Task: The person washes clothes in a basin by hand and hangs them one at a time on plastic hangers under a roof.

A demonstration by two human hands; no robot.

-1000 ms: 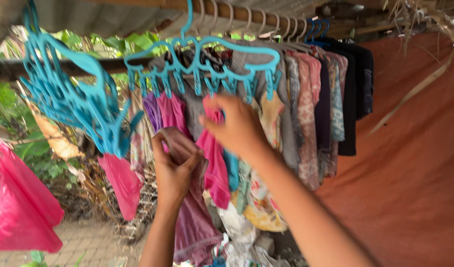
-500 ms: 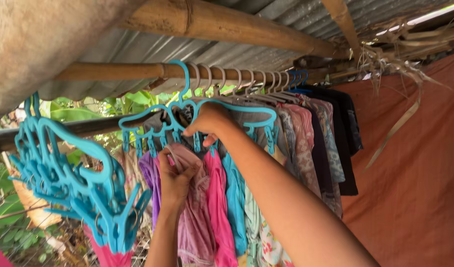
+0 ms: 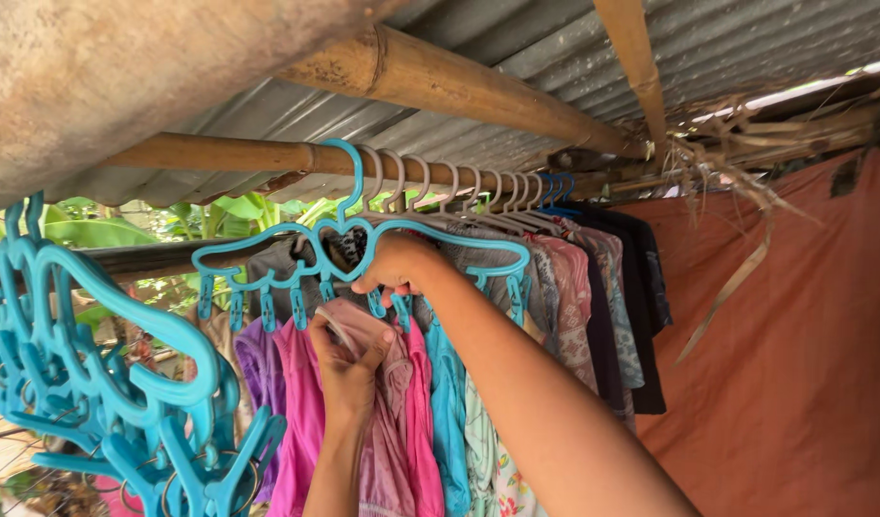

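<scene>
Left hand (image 3: pixel 349 369): you grip the mauve cloth (image 3: pixel 387 383) just below the blue clip hanger (image 3: pixel 363 254).
Right hand (image 3: pixel 397 268): your fingers pinch a clip on that hanger.

A single head-worn camera, tilted upward rather than down, looks along a bamboo pole (image 3: pixel 220 153) under a corrugated roof (image 3: pixel 555 48). It sits very close: both forearms rise from the bottom edge, and blue clip hangers (image 3: pixel 105 383) crowd the left foreground, probably nearest the lens. No second view exists.

A home's outdoor drying spot: clothes on hangers (image 3: pixel 478 191) crowd a bamboo pole (image 3: pixel 229 153) beneath a corrugated metal roof (image 3: pixel 555 48), greenery (image 3: pixel 124 225) behind.
</scene>
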